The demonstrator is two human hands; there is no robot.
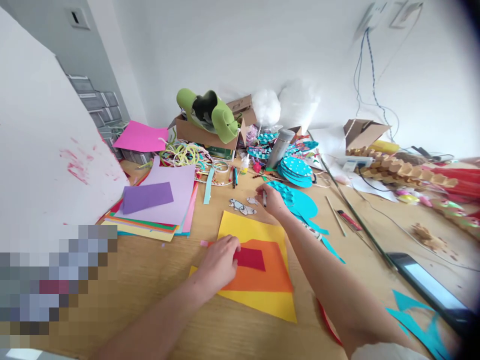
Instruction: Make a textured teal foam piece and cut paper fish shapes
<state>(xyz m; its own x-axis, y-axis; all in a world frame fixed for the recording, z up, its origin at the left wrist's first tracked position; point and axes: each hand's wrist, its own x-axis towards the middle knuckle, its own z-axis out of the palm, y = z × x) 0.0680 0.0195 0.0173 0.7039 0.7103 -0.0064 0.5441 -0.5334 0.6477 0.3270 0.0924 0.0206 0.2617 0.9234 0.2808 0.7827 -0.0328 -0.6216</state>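
Note:
My left hand [220, 260] rests with curled fingers on the left end of a small red paper piece [253, 258]. Beneath that lies an orange sheet [275, 272], on top of a larger yellow sheet [279, 302]. Further forward, my right hand [270, 201] is closed around a short, slim pen [264, 198]; its tip is hard to make out. Just left of the right hand are small white paper fish cutouts [243, 206] with black outlines. Blue paper pieces [303, 202] lie to the right of that hand, partly behind the forearm.
Stacked coloured paper [150, 227] sits at the left beside a tall white board [56, 150]. A metal flask [280, 149], glue bottle [244, 164] and cardboard box [187, 131] stand at the back. On the right are a cutter knife [349, 220], long stick [348, 205] and phone [427, 285].

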